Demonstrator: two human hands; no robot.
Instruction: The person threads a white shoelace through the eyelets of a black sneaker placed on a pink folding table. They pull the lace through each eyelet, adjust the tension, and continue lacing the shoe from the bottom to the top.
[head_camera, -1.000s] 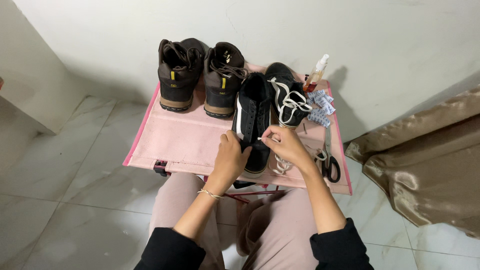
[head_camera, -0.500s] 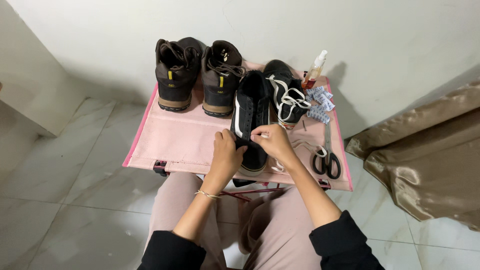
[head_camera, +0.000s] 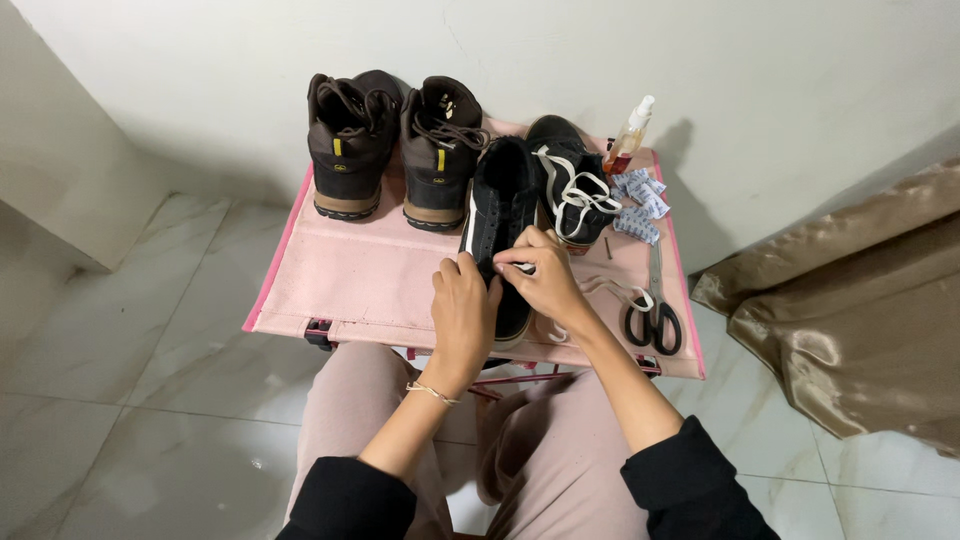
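While the left hand (head_camera: 463, 305) clamps the black sneaker (head_camera: 503, 225) mid-table on the pink folding table (head_camera: 360, 275) and the right hand (head_camera: 545, 280) pinches a white lace end (head_camera: 522, 267), feed it squarely through the eyelet, scissors (head_camera: 655, 315) idle at 3 o'clock.

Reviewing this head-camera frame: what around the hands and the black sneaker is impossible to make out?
- Head view: the near end of the black sneaker is covered by the left hand and right hand.
- Whether the white lace is threaded: too small, pinched under fingers.
- Table legs: hidden by the person's lap.
- Small packets: print too small.
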